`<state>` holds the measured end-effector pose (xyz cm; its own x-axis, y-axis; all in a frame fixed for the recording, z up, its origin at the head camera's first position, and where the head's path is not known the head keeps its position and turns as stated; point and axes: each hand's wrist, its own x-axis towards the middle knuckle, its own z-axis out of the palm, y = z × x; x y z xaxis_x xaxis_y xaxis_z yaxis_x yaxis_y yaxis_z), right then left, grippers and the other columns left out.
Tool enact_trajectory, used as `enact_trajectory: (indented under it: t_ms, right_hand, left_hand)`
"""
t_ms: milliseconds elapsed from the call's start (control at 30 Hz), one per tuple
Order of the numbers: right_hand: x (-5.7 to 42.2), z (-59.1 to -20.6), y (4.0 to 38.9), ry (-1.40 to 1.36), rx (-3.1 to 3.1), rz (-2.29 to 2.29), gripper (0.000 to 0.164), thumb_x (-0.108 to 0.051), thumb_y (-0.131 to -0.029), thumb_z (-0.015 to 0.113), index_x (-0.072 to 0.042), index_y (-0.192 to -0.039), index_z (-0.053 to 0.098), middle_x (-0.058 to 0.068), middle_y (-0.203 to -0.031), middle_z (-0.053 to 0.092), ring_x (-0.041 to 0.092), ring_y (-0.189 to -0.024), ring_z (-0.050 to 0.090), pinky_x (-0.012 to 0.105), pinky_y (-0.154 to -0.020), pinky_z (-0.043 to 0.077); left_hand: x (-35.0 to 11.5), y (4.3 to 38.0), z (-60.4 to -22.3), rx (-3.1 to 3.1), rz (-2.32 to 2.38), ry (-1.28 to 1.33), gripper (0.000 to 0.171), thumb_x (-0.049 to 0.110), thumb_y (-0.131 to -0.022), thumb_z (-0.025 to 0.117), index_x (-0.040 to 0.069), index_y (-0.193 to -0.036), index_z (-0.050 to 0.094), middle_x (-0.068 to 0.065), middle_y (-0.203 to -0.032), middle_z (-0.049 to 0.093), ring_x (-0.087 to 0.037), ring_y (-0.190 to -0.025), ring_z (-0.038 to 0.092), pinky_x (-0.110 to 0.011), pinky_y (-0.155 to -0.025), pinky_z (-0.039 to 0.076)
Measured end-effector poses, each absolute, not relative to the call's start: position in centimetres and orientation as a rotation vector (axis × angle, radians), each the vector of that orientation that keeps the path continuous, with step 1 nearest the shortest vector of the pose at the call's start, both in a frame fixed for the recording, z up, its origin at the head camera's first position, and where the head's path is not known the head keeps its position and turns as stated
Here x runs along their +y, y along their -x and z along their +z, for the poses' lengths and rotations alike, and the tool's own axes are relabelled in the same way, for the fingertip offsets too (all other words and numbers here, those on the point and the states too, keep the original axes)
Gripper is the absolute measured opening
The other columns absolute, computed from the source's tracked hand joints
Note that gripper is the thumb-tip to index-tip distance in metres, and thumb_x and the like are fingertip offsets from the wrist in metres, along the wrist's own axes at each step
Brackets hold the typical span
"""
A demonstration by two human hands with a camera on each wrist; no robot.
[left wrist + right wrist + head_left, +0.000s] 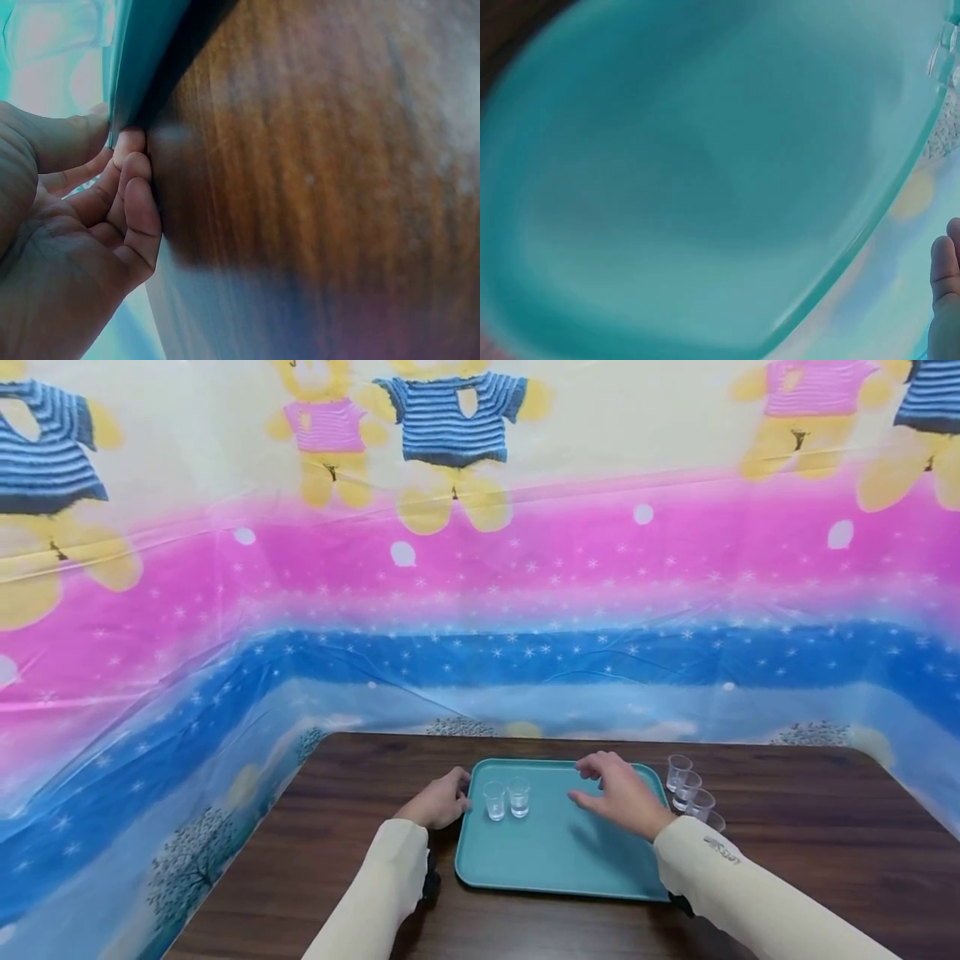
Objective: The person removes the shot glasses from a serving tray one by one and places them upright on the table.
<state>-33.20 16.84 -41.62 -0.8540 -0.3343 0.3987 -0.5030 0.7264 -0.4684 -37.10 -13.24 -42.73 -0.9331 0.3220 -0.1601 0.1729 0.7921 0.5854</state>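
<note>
A teal rectangular tray [551, 864] lies on the brown wooden table. Two small clear cups [494, 802] stand side by side on its left part; the right one [519, 797] seems to hold some clear liquid. My left hand [435, 802] grips the tray's left rim. In the left wrist view, the thumb [71, 141] presses from above and the curled fingers [139, 206] sit at the rim's underside. Over the right half of the tray hovers my right hand [624, 795], fingers apart and holding nothing. The right wrist view catches only part of that hand [945, 300].
Several more clear cups [678, 772] stand in a row on the table [810, 827] just right of the tray, partly behind my right wrist. A patterned cloth wall [480, 660] rises behind the table's far edge and along the left side.
</note>
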Motion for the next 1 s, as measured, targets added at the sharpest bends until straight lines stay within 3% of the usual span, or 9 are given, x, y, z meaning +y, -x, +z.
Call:
enact_trajectory:
  t_ms: [233,533,1000]
  right_hand:
    - [14.5,-41.4,33.9,-0.696,-2.694,0.866,0.034,-0.024,-0.082,0.076,-0.009,-0.111,0.064,0.004,-0.103,0.056,0.022,-0.095,0.054,0.037,-0.077,0.047]
    - [11.0,-41.7,34.1,-0.724,-2.744,0.905,0.039,-0.023,-0.083,0.075,-0.004,-0.115,0.063,0.005,-0.104,0.056,0.023,-0.098,0.053,0.038,-0.081,0.047]
    - [9.1,-42.4,34.5,-0.704,-2.742,0.910,0.034,-0.020,-0.086,0.072,-0.002,-0.112,0.062,0.003,-0.094,0.053,0.015,-0.084,0.048,0.035,-0.072,0.045]
  left_hand:
    - [-13.2,37.5,-42.6,2.730,0.854,-0.375,0.037,0.010,-0.097,0.055,0.004,-0.131,0.043,-0.008,-0.095,0.053,-0.020,-0.080,0.052,-0.037,-0.069,0.043]
    - [-13.4,37.1,-42.5,2.710,0.869,-0.386,0.038,0.011,-0.097,0.054,0.004,-0.133,0.042,-0.007,-0.094,0.053,-0.020,-0.079,0.052,-0.037,-0.068,0.043]
    - [-13.5,37.1,-42.8,2.706,0.891,-0.399,0.038,0.012,-0.098,0.054,0.004,-0.133,0.042,-0.007,-0.091,0.052,-0.020,-0.076,0.052,-0.037,-0.066,0.043]
